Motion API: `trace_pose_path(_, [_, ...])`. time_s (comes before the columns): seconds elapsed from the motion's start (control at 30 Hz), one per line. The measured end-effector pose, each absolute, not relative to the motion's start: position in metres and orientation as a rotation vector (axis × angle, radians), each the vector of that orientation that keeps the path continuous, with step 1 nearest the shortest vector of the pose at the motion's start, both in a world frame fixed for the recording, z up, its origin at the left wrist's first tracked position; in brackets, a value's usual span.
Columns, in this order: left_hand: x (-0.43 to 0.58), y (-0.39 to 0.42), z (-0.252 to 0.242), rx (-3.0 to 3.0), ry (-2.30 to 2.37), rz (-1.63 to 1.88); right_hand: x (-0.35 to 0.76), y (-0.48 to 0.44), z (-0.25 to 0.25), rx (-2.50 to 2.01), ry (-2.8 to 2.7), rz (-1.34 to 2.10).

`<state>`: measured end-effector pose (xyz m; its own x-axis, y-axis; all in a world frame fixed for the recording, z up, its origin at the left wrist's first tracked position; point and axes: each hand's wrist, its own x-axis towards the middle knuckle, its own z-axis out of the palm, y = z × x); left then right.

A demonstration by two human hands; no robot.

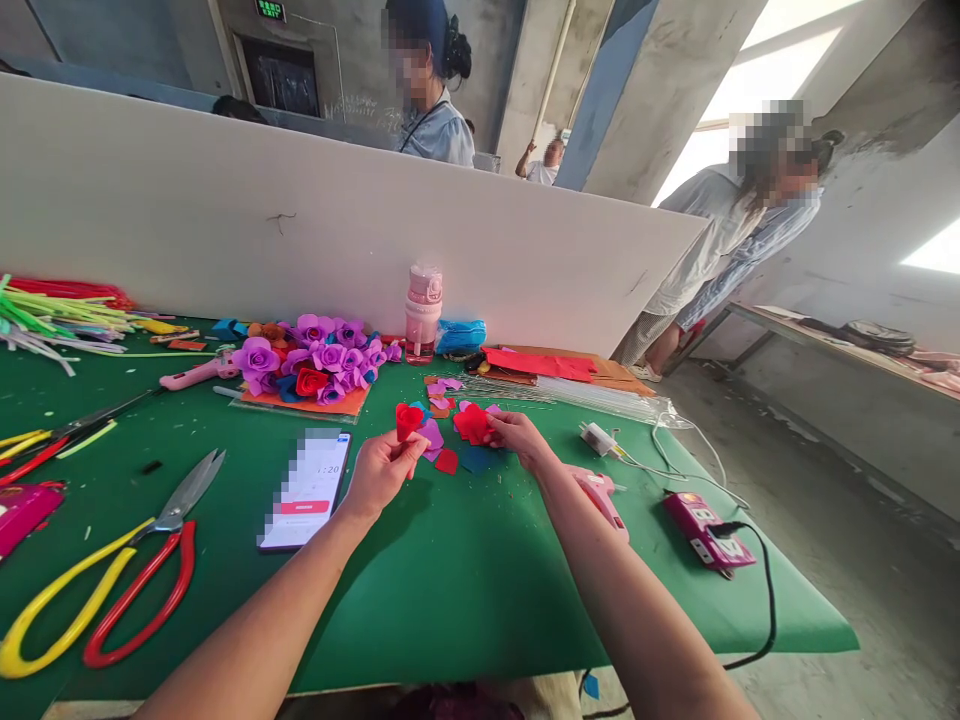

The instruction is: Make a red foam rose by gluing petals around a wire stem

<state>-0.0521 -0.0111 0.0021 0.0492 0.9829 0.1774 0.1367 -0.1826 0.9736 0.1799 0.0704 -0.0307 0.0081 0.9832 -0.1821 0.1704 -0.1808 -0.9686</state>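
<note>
My left hand (381, 470) is closed in a pinch around a small red paper flower (408, 420), held upright just above the green table (457, 570). To its right, my right hand (520, 440) has thumb and fingers pressed together on a red paper petal (471, 424). Loose petals lie between and behind the hands, among them a purple petal (430, 440), a red one (446, 461) and a dark blue one (477, 459). Partly hidden by my right forearm is a pink glue gun (601, 497).
Purple paper roses (330, 357) lie at the back left. Scissors (174, 512) and a phone (306, 490) are left of my hands. Behind stand a pink bottle (424, 315) and a white partition (330, 220). A purple power strip (706, 530) with cables sits right. Other people stand beyond.
</note>
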Motion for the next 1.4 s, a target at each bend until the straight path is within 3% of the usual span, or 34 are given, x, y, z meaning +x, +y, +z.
trace_pose_path(0.37, [-0.056,-0.007,0.007,1.577,1.295,1.217,0.184,0.080,-0.027,-1.895,-1.683,0.612])
trace_pose_path(0.57, [-0.065,-0.033,0.030,1.921,1.431,0.951,0.174,0.093,-0.023,-2.055,-1.852,0.564])
trace_pose_path(0.7, [-0.078,-0.059,0.017,2.052,1.516,0.792,0.174,0.094,-0.023,-2.060,-1.858,0.605])
trace_pose_path(1.13, [-0.079,-0.077,-0.014,2.394,1.846,0.612,0.166,0.060,0.005,-1.659,-1.342,1.002])
trace_pose_path(1.3, [-0.088,-0.083,-0.001,1.871,1.585,1.096,0.150,0.016,0.014,-1.354,-1.103,1.347])
trace_pose_path(1.4, [-0.082,-0.091,0.010,1.316,1.387,1.192,0.131,-0.017,0.012,-1.061,-0.686,1.731])
